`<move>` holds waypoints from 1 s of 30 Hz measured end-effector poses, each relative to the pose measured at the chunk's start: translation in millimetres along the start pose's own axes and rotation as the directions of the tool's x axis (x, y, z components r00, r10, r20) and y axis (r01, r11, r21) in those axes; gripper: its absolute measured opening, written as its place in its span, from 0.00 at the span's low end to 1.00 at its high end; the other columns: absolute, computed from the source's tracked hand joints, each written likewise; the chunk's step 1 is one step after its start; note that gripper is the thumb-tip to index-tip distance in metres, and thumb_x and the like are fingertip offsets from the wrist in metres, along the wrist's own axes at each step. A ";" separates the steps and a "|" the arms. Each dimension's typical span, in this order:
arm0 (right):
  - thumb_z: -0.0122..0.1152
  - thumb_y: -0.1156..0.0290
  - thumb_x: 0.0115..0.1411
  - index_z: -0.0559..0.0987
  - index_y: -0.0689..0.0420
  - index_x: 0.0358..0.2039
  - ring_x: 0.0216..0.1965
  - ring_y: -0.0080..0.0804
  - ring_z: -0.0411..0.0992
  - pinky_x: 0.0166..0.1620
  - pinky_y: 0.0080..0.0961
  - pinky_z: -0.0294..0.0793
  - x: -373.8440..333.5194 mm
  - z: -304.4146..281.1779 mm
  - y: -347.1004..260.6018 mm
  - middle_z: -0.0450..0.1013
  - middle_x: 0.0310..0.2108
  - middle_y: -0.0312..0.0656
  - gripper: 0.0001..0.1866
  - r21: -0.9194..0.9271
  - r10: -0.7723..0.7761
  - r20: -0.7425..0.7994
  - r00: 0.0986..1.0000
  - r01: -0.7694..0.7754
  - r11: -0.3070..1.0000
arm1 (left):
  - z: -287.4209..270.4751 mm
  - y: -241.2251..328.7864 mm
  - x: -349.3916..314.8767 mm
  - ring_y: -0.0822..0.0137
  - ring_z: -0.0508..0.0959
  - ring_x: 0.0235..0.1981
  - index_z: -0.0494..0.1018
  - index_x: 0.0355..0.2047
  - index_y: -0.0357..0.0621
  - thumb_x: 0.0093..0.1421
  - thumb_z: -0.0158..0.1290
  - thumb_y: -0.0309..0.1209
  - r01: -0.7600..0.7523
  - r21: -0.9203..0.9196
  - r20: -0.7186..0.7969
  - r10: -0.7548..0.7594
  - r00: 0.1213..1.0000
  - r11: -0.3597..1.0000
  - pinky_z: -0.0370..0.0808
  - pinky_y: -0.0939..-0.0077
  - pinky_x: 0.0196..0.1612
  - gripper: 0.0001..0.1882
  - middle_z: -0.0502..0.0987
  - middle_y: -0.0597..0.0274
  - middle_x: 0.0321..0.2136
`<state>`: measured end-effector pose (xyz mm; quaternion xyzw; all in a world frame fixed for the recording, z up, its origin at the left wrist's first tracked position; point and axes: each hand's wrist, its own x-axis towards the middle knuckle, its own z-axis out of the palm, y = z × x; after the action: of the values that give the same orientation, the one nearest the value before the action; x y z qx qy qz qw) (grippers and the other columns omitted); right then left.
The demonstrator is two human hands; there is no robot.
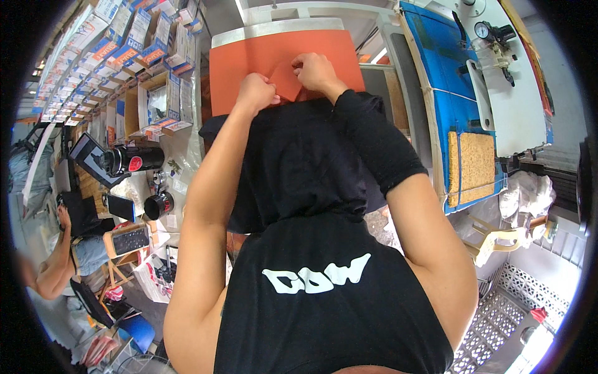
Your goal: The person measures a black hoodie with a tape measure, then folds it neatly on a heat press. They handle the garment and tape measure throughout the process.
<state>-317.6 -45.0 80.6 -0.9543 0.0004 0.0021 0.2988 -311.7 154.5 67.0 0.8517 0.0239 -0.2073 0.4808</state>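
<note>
A flat orange sheet (240, 53) covers a board in front of me, with a pale strip (277, 28) showing along its far edge. Between my hands its surface has a pointed fold or flap (288, 86); I cannot tell whether it is cloth or another thin material. My left hand (256, 93) is closed at the left side of this fold, fingertips pinched on it. Farther up on the right, my right hand (316, 71) has its fingers curled in a pinch at the fold's upper edge. Black cloth (299, 149) lies bunched below both hands, against the board's near edge.
Stacked cartons (159, 103) fill the shelving at left, above a black flask (140, 160) and a mug (159, 204). A co-worker (53, 274) sits lower left. To the right are a blue panel (439, 93), a tied tan slab (472, 168) and a pressure gauge (481, 29).
</note>
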 end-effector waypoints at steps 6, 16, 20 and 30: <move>0.72 0.66 0.60 0.87 0.60 0.49 0.50 0.50 0.82 0.55 0.42 0.80 8.4 -21.5 4.6 0.84 0.46 0.53 0.18 0.019 -0.096 0.130 0.987 0.095 0.995 | 5.5 3.1 -43.9 0.51 0.87 0.47 0.80 0.52 0.30 0.61 0.66 0.31 -0.184 0.394 -0.113 0.246 0.963 0.900 0.81 0.61 0.53 0.22 0.86 0.40 0.44; 0.75 0.62 0.60 0.83 0.63 0.54 0.52 0.51 0.81 0.56 0.40 0.79 -2.0 -9.8 1.7 0.83 0.50 0.54 0.26 -0.005 0.023 0.093 0.995 -0.023 1.000 | 18.3 -1.7 -54.3 0.53 0.87 0.45 0.81 0.51 0.32 0.60 0.66 0.31 -0.230 0.218 -0.174 0.270 0.947 0.948 0.82 0.62 0.51 0.21 0.87 0.44 0.43; 0.75 0.62 0.59 0.84 0.62 0.54 0.52 0.50 0.81 0.55 0.40 0.80 0.7 -13.1 1.6 0.83 0.50 0.54 0.25 -0.039 0.071 0.090 0.993 -0.067 0.997 | 5.5 -1.7 -39.3 0.53 0.87 0.45 0.80 0.52 0.32 0.61 0.65 0.31 -0.251 0.300 -0.173 0.311 0.934 0.920 0.82 0.62 0.50 0.21 0.86 0.44 0.43; 0.75 0.64 0.58 0.84 0.62 0.54 0.51 0.49 0.82 0.54 0.39 0.80 -0.3 -17.9 0.7 0.83 0.50 0.52 0.24 -0.012 0.008 0.125 0.992 -0.007 1.000 | -10.0 7.5 -6.8 0.43 0.81 0.53 0.76 0.53 0.37 0.53 0.71 0.30 -0.346 0.059 0.157 0.334 0.930 0.936 0.79 0.58 0.56 0.28 0.75 0.43 0.56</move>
<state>-317.9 -55.8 94.9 -0.9540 -0.0147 0.0631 0.2926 -312.8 159.9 80.1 0.8456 -0.1676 -0.1827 0.4728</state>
